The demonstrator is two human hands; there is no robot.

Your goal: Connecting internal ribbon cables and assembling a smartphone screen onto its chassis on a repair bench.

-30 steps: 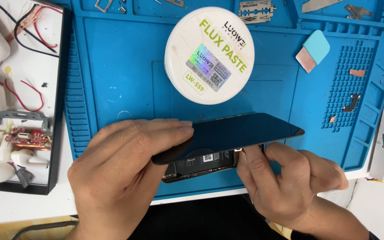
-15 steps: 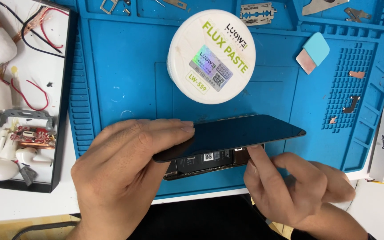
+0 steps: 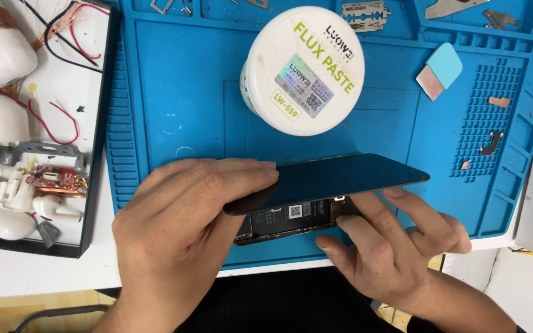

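— What is shown in the head view, near the front edge of the blue mat (image 3: 174, 111)?

— A dark phone screen (image 3: 334, 179) is held tilted above the opened phone body (image 3: 291, 219), which lies on the mat. The screen's left end is gripped by the left hand (image 3: 180, 240), its fingers (image 3: 242, 176) pressed together and laid flat over the glass.

— And the right hand (image 3: 396, 246)?

— Its fingers are spread; the phone body's right end is touched under the raised screen.

— What else is seen?

— A round white paste tub (image 3: 306, 68) stands just behind the screen, and a black tray (image 3: 97, 154) of white parts and red wires is set on the counter (image 3: 44, 271) at the left.
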